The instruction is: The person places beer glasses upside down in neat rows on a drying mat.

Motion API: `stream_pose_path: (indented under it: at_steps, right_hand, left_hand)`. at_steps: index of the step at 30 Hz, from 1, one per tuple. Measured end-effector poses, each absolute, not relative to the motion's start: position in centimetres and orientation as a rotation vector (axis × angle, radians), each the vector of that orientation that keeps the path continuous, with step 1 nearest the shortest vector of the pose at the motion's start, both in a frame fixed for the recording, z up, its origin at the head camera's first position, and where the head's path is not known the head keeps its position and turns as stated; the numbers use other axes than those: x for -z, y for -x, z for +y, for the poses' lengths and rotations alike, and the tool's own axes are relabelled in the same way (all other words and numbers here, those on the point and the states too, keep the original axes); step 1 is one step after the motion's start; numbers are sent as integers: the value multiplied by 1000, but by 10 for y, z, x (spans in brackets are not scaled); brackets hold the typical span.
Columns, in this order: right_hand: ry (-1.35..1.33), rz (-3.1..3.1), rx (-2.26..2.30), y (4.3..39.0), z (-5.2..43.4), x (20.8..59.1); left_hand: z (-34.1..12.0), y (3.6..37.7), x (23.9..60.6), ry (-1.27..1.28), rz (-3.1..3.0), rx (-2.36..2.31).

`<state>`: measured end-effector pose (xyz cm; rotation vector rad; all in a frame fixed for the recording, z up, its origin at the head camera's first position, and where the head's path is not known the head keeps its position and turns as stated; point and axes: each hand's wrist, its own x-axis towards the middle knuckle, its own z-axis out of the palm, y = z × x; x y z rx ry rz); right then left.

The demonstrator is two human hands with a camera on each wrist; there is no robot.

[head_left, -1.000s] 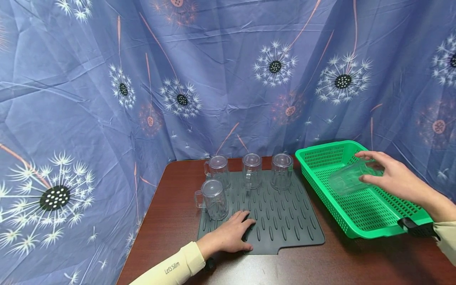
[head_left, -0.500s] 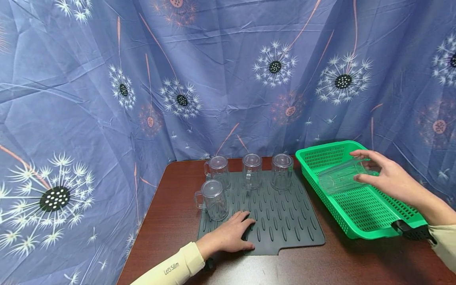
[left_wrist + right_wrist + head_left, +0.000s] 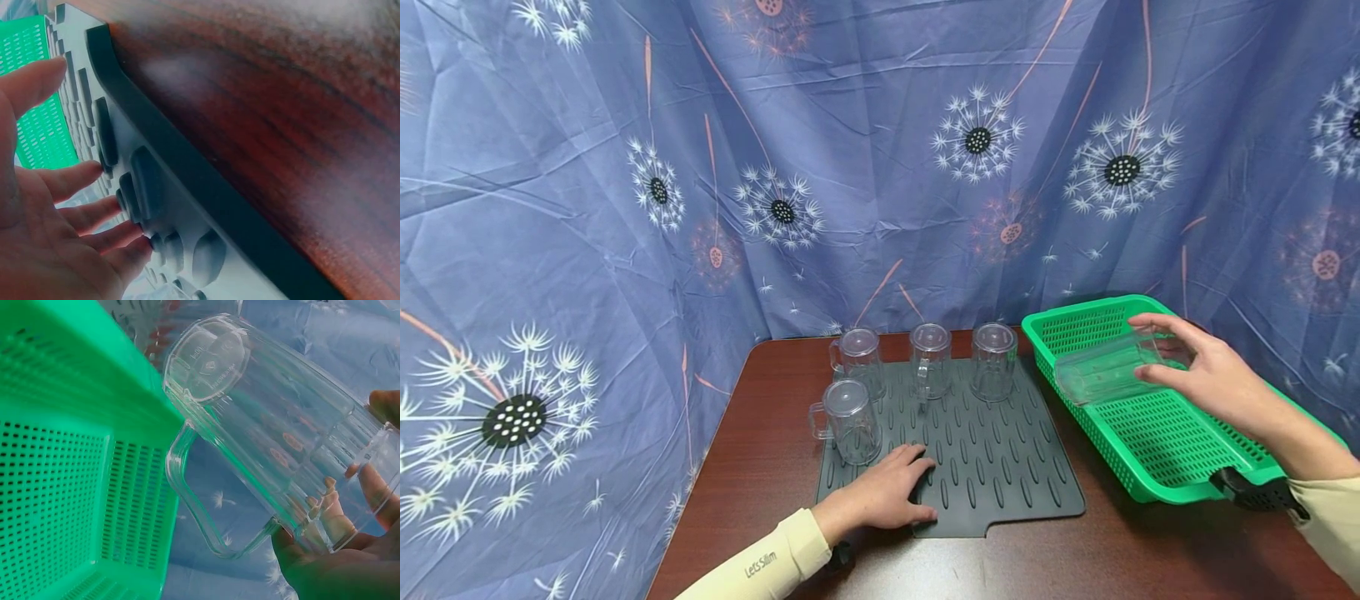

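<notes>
Four mugs [image 3: 852, 419] stood on the mat [image 3: 992, 467]; right hand [image 3: 1206, 375] gripped a fifth mug [image 3: 1097, 375] above the basket [image 3: 1157, 442]; left hand [image 3: 880, 498] lay flat, fingers open, on the mat

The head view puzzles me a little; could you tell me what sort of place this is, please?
Probably a staged tabletop set rather than a real kitchen: a blue dandelion-print cloth hangs behind a small wooden table, which bears a grey drying mat with clear mugs and a green basket.
</notes>
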<state>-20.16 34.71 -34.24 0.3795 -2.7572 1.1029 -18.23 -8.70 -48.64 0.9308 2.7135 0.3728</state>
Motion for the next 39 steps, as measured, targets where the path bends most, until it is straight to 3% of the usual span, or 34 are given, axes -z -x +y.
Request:
stream_pose_path:
  at_steps: [39]
  right_hand:
    - [-518,-2539,-1632,190,281,361]
  left_hand:
    - [-85,183,487,-899,2749,-417]
